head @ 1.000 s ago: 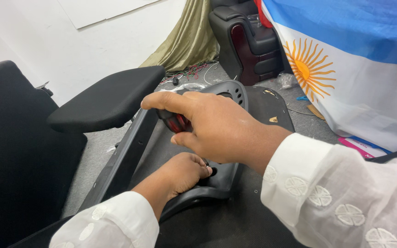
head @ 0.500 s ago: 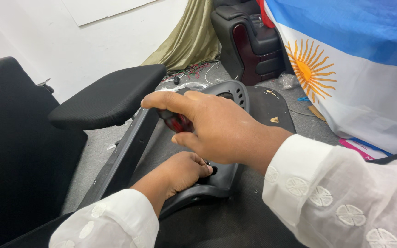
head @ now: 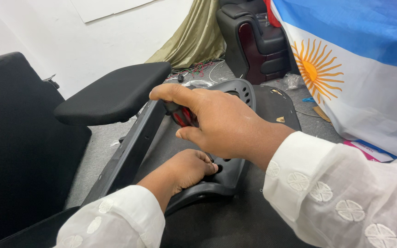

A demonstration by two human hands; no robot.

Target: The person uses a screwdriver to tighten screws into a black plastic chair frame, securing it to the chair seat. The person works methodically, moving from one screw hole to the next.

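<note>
Head view: my right hand (head: 221, 126) is wrapped round a red-and-black tool handle (head: 183, 115), its long axis pointing down-left toward the armrest bracket (head: 132, 147); my left hand (head: 187, 170), curled, presses the black plastic base (head: 226, 177) nearer me.

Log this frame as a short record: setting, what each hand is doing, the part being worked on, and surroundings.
setting: floor-level work on a disassembled office chair
right hand: wrapped around a red-and-black tool handle
left hand: resting on the black plastic bracket, fingers at a hole
armrest pad: black, beside the tool
seat cushion: black, at left
surroundings: blue-and-white sun flag, olive cloth, dark chair
</note>
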